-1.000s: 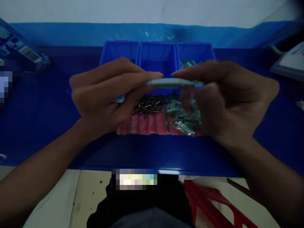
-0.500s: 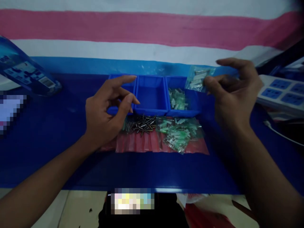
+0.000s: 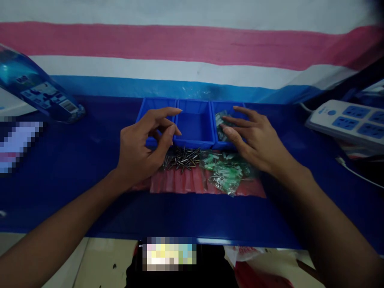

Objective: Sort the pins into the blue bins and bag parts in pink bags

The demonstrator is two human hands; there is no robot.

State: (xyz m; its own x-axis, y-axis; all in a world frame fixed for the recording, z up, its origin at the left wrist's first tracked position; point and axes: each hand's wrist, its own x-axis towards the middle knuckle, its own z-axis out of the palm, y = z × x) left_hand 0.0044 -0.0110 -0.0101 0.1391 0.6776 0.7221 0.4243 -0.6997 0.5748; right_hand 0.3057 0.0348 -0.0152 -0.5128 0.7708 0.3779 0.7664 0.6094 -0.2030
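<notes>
Three blue bins stand in a row on the blue table; the middle bin [image 3: 195, 124] shows no parts. My right hand [image 3: 255, 140] lies over the right bin [image 3: 229, 107], fingers stretched out flat above the small green-and-clear parts [image 3: 220, 120] in it. My left hand [image 3: 144, 146] hovers in front of the left bin [image 3: 153, 107], fingers loosely curled and apart, nothing in them. On a red plastic sheet [image 3: 180, 182] before the bins lie a heap of small dark metal pins [image 3: 181, 157] and a pile of green parts [image 3: 225, 172].
A white-and-blue power strip [image 3: 345, 122] sits at the right with a cable. A blue packaged item [image 3: 36, 94] lies at the far left. Behind the bins hangs a striped pink, white and blue wall covering [image 3: 192, 44]. A red stool shows below the table edge.
My right hand held a small clear bag of parts up at the right; now it has come down over the right bin, and the bag is out of sight. The left hand barely moved.
</notes>
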